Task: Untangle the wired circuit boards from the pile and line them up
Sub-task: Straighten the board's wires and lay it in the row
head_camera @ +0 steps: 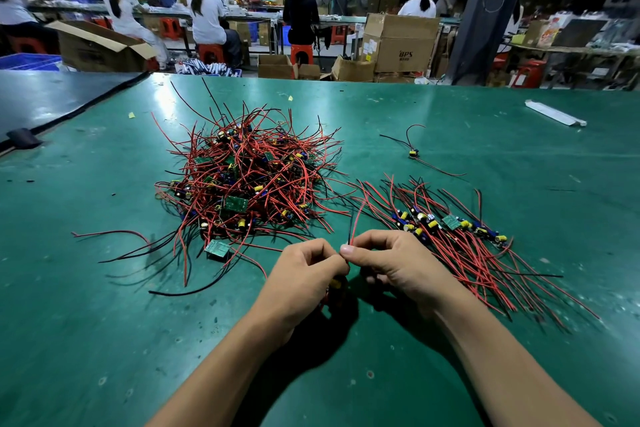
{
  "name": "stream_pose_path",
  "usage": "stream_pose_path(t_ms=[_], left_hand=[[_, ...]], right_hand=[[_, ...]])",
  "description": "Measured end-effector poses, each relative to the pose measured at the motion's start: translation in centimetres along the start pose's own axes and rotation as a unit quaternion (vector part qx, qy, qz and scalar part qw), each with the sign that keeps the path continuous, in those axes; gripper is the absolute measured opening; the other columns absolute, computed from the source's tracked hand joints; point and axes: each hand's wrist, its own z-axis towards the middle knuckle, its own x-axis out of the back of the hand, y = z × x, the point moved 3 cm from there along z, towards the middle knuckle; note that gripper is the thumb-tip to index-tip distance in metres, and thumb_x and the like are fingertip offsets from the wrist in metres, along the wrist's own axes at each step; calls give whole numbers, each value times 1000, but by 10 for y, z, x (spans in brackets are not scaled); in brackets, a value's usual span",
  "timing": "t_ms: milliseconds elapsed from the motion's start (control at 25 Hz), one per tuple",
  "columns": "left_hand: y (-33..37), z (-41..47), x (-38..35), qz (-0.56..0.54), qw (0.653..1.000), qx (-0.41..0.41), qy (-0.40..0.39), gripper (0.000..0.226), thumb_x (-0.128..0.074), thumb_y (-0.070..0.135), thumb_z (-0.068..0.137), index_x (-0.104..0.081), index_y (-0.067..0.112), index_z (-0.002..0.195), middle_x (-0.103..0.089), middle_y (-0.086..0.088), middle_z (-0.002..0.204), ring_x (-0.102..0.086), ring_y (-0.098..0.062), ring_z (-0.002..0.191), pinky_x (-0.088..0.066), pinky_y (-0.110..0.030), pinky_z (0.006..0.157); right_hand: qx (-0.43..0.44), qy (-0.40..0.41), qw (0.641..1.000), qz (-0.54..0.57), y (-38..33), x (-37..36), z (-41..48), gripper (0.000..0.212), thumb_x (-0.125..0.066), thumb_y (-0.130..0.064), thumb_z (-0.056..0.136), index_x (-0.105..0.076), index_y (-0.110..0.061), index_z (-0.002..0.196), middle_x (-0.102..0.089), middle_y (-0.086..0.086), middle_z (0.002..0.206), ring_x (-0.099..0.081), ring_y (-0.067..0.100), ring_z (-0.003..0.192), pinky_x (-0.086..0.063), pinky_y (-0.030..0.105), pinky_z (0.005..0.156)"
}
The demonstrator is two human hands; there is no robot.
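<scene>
Green table mat (pixel 450 107), bearing all. Tangled pile (pixel 242 180) of red- and black-wired circuit boards, centre-left. Row (pixel 450 229) of sorted boards just right of the hands, wires fanned out. Left hand (pixel 304 274) curled round one board (pixel 335 283). Right hand (pixel 388 260), touching the left, pinches upright wires (pixel 355 218). Lone board (pixel 412 152), farther back, apart.
</scene>
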Motion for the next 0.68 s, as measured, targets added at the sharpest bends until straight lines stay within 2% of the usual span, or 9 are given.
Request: stream_pose_path(t_ms=[120,200,320,480,600,680], left_hand=[[1,0,-2,59,998,-10,6,19,-63,5,79,-58,12,62,-55,-5,55,-49,-18,51,-40,-23,50],[1,0,-2,65,998,-4,4,23,-62,4,80,-57,14,59,-55,-4,55,-49,-17,51,-40,-23,50],[3,0,-2,61,998,4,-5,22,-62,4,80,-58,13,61,-56,-6,57,-51,-19,55,-41,-28,56],[2,0,0,41,999,18,-28,22,-63,3,81,-60,13,61,-56,-7,58,-49,-20,56,-40,-30,57],[0,-2,0,39,999,8,-26,19,-67,12,85,-65,12,66,-55,-5,59,-48,-19,57,-38,-26,54],[0,-3,-2,25,999,-3,-28,19,-67,20,89,-70,8,75,-53,-9,62,-45,-20,59,-34,-27,52]], right_hand=[[-10,7,999,-49,-1,3,1,16,-81,-24,81,-76,-10,89,-61,-1,64,-50,6,46,-42,19,44],[6,38,998,-46,-1,6,1,12,-79,-21,85,-76,-10,87,-58,1,58,-49,8,42,-40,20,39],[30,78,996,-8,-2,7,1,8,-78,-19,86,-75,-11,83,-53,2,51,-44,12,38,-37,21,38],[48,141,986,69,5,4,5,8,-76,-18,87,-73,-11,88,-52,6,52,-41,16,38,-33,22,42],[56,133,981,128,5,-1,8,8,-75,-13,87,-68,-9,87,-60,6,62,-49,12,41,-38,20,39],[45,98,982,156,5,-1,9,15,-79,-16,79,-69,-9,88,-61,6,64,-50,10,43,-40,19,40]])
